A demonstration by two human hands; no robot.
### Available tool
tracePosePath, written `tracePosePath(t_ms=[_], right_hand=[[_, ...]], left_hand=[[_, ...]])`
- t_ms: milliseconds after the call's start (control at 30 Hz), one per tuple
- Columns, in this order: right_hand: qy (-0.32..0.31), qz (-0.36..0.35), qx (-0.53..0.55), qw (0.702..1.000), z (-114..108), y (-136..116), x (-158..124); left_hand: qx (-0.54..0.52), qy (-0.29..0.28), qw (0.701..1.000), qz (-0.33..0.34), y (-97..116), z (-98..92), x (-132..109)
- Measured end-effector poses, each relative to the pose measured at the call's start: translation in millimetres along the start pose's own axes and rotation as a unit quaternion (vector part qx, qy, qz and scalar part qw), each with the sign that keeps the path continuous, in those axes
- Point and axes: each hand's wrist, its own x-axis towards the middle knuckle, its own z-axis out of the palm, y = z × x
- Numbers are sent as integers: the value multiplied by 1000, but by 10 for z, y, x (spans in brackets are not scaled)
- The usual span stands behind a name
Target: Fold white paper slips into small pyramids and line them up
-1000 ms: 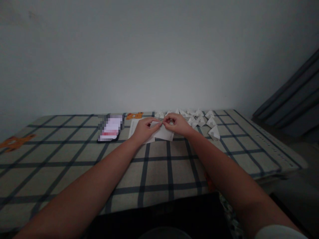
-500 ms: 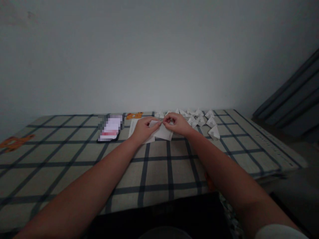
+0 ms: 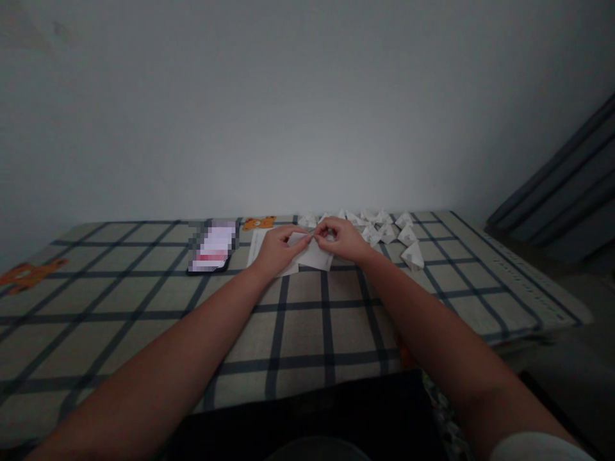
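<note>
My left hand (image 3: 280,248) and my right hand (image 3: 340,238) meet over the table, both closed on a white sheet of paper (image 3: 316,256). Fingertips of the two hands pinch its upper edge close together. The paper's lower part hangs toward me, with faint print near its right corner. Under my left hand lies more white paper (image 3: 256,246), partly covered by the hand. Just beyond and right of my right hand stand several small folded white paper shapes (image 3: 385,232), pointed like little boats.
A phone (image 3: 213,248) with a lit, blurred screen lies left of the paper. The checked tablecloth (image 3: 302,333) has orange bear prints (image 3: 259,223). A plain wall (image 3: 307,109) rises behind the table, and a dark curtain (image 3: 562,166) hangs at the right.
</note>
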Motion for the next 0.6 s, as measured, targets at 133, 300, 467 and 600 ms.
tracePosePath(t_ms=[133, 300, 467, 600], right_hand=[[4, -2, -6, 1000, -1, -8, 5], [14, -1, -7, 1000, -16, 14, 7], [18, 4, -2, 1000, -40, 65, 4], [24, 23, -2, 999, -47, 107, 4]], left_hand=[[2, 5, 1000, 12, -15, -2, 1], [4, 15, 1000, 16, -25, -31, 24], [-2, 25, 1000, -6, -22, -95, 63], [13, 38, 999, -28, -43, -153, 90]])
